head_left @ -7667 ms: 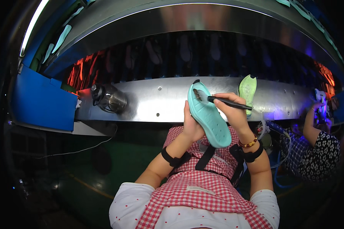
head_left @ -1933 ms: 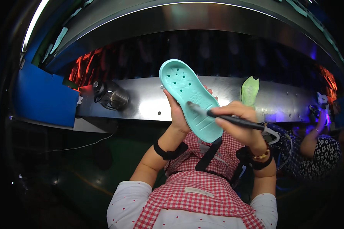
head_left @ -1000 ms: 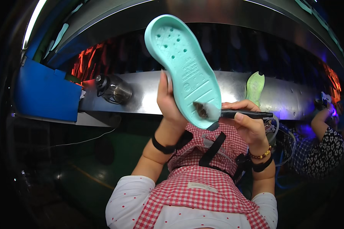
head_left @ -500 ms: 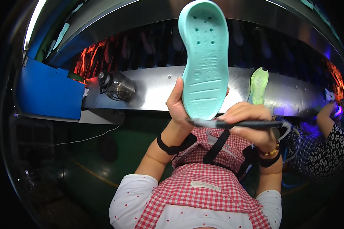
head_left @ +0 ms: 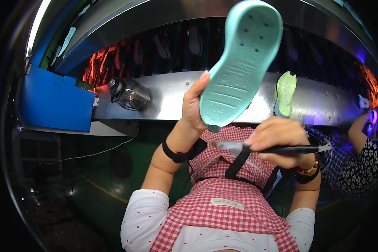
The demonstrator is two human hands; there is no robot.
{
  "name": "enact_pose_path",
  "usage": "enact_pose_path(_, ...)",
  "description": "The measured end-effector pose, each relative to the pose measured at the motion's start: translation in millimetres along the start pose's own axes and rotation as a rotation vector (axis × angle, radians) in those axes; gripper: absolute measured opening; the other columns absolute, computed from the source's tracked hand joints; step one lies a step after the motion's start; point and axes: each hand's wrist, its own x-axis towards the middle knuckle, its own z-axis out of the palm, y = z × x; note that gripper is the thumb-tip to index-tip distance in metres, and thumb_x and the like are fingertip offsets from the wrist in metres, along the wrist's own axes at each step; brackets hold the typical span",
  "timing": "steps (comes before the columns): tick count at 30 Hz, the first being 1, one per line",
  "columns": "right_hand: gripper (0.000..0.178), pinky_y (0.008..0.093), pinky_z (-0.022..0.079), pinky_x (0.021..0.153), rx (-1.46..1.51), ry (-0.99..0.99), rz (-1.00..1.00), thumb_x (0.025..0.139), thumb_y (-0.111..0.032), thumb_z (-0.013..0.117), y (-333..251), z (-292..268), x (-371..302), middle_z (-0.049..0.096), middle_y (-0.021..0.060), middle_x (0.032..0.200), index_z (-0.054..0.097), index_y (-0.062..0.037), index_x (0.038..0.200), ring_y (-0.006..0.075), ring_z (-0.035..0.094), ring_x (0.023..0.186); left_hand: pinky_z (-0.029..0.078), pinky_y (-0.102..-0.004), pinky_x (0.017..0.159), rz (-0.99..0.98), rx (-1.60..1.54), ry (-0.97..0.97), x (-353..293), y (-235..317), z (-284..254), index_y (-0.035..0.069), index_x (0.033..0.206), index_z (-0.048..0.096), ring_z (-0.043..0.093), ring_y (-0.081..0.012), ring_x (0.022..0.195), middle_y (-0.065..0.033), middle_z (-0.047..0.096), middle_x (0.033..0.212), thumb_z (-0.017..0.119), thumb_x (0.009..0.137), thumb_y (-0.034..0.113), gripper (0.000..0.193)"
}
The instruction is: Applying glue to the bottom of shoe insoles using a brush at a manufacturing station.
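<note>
Two hands were occupied above the red-and-white checked apron (head_left: 222,201). With its thumb along the near left edge and its other fingers mostly hidden behind, the left hand (head_left: 193,105) grasped a turquoise shoe sole (head_left: 241,63). This sole hung raised in front of the bench, tilted, its recessed face toward the wearer; the end with small round holes leaned up and right, while the end with a black tab (head_left: 214,128) pointed down and left. The right hand (head_left: 281,140) gripped a black-handled brush (head_left: 292,149) between thumb and fingers, nearly level; its pale, blurred bristles lay just below the tab, apart from the sole. A pale tube showed at the handle's rear end.

Black straps circled both forearms, and a beaded bracelet (head_left: 310,169) the right wrist. Beyond, on the metal bench (head_left: 168,90), lay a yellow-green shoe sole (head_left: 285,94) to the right; a dark see-through jug (head_left: 130,94) with a black lid stood left, near a blue panel (head_left: 56,98). At far right, a co-worker's forearm (head_left: 358,132) reached toward the bench.
</note>
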Motion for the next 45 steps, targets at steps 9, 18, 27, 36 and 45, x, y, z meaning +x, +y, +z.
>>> enact_pose_path(9,0.017,0.031,0.051,0.072,-0.105,-0.15,0.14,0.069,-0.001,0.064,-5.2,-19.9,-1.7,0.064,0.0132,0.089,0.063,-0.0022,0.086,0.0256,0.063,0.082,0.052,-0.0304,0.073,-0.493,0.349,0.122,0.5,10.9,-1.6,-0.006,0.111,0.05,0.061,-0.021,0.085,-0.0171,0.059,0.099,0.051,0.085,0.022,0.038)
enact_pose_path(18,0.021,0.0278,0.05,0.061,-0.31,-0.214,0.098,0.068,-0.005,0.061,-10.2,-36.8,-13.5,0.064,0.005,0.094,0.063,-0.0087,0.089,0.0212,0.063,0.077,0.05,-0.0276,0.075,-0.639,0.519,0.177,3.0,13.6,11.7,-0.007,0.112,0.049,0.061,-0.0178,0.085,-0.0152,0.059,0.1,0.053,0.083,0.019,0.039)
enact_pose_path(27,0.019,0.0313,0.05,0.069,-0.43,-0.099,0.168,0.072,-0.003,0.061,3.6,-53.2,-22.6,0.064,0.0115,0.091,0.062,-0.0039,0.091,0.0259,0.062,0.081,0.05,-0.0219,0.071,-0.548,0.6,0.214,-0.2,19.4,6.5,-0.004,0.115,0.048,0.06,-0.0138,0.084,-0.0134,0.058,0.102,0.054,0.083,0.023,0.043)
enact_pose_path(36,0.024,0.026,0.049,0.071,0.066,0.165,0.271,0.074,-0.002,0.062,9.9,-17.4,-19.3,0.065,0.0131,0.086,0.062,0.0018,0.097,0.0173,0.063,0.079,0.052,-0.0294,0.073,-0.404,0.17,0.29,2.4,-13.0,-8.7,-0.004,0.118,0.042,0.06,-0.0199,0.086,-0.0167,0.056,0.103,0.052,0.084,0.022,0.045)
enact_pose_path(45,0.017,0.0212,0.049,0.061,0.116,0.572,0.374,0.078,-0.001,0.057,50.3,-16.3,-27.4,0.064,0.0123,0.085,0.062,0.005,0.093,0.0113,0.059,0.065,0.053,-0.0376,0.074,-0.288,-0.005,0.251,-2.2,-30.4,-34.9,-0.004,0.118,0.039,0.061,-0.0272,0.088,-0.0211,0.054,0.105,0.044,0.087,0.021,0.041)
